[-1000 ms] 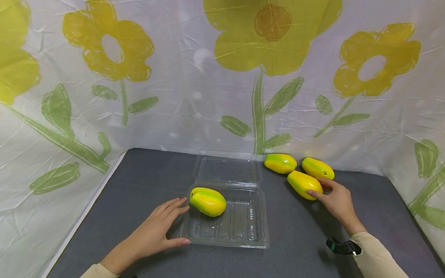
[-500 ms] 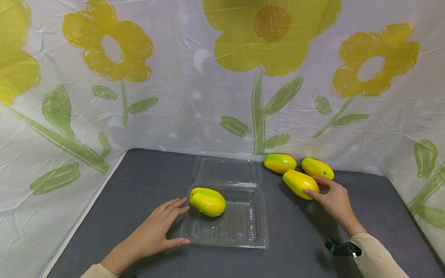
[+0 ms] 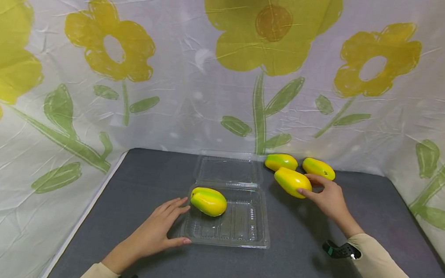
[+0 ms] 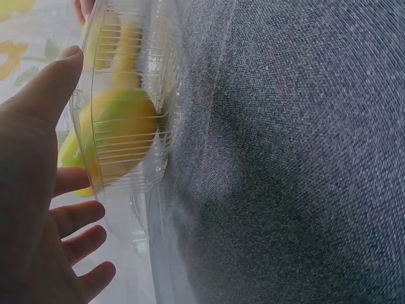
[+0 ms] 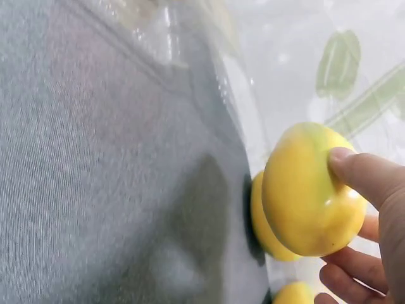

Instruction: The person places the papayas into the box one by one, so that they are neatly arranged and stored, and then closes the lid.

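Note:
A yellow-green papaya [image 3: 292, 182] is pinched between thumb and fingers of my right hand [image 3: 327, 199]; in the right wrist view this papaya [image 5: 310, 190] hangs above the table. The clear plastic clamshell box [image 3: 237, 242] lies with its lid [image 3: 227, 170] folded back. Another papaya [image 3: 208, 202] rests in the left part of its base. My left hand [image 3: 155, 228], fingers spread and fairly straight, is at the box's left front corner. The left wrist view shows those fingers [image 4: 82, 244] along the box rim, around nothing; whether they touch it is hard to tell.
Two more papayas, one left [image 3: 281, 162] and one right [image 3: 319, 168], lie at the table's back edge behind the right hand. A dark grey cloth covers the table [image 3: 234, 272]. A flower-printed curtain [image 3: 179, 86] stands behind and at both sides.
My right hand has moved left with the papaya, carrying it away from the right-hand papaya and toward the box. The left hand and the papaya in the box have stayed put.

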Available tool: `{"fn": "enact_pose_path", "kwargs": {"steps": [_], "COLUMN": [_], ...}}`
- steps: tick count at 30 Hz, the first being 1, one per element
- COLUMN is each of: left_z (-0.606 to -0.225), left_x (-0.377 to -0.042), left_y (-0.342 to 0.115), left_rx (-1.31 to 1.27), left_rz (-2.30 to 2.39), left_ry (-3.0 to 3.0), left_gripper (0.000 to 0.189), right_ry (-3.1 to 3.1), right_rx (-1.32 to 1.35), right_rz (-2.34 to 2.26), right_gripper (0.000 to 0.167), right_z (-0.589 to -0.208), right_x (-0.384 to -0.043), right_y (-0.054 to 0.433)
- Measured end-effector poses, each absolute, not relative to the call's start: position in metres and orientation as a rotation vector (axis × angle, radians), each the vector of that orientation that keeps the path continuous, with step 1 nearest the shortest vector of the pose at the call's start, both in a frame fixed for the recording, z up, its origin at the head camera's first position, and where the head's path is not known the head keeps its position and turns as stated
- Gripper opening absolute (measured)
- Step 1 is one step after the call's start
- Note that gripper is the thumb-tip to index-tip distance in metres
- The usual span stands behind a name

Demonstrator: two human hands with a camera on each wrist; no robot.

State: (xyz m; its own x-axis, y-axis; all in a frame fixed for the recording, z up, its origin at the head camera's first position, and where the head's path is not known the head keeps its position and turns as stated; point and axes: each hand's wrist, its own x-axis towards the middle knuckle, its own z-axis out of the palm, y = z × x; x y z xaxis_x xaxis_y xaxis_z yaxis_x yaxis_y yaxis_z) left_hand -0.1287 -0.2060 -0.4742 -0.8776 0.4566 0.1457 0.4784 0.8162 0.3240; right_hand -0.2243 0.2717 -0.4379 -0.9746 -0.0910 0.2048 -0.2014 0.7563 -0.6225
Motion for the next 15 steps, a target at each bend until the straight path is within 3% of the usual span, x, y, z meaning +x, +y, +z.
{"fn": "enact_pose_path", "kwargs": {"steps": [15], "left_z": [-0.475], "left_x": [-0.129], "left_y": [-0.208], "left_rx": [-0.748], "left_rz": [-0.540], "left_ry": [-2.946], "left_gripper": [0.088], "right_ry": [-2.759], "right_rx": [0.354], "right_rz": [1.089], "right_gripper": [0.060], "right_z": [-0.429], "right_x": [-0.217], "right_y": [0.241]}}
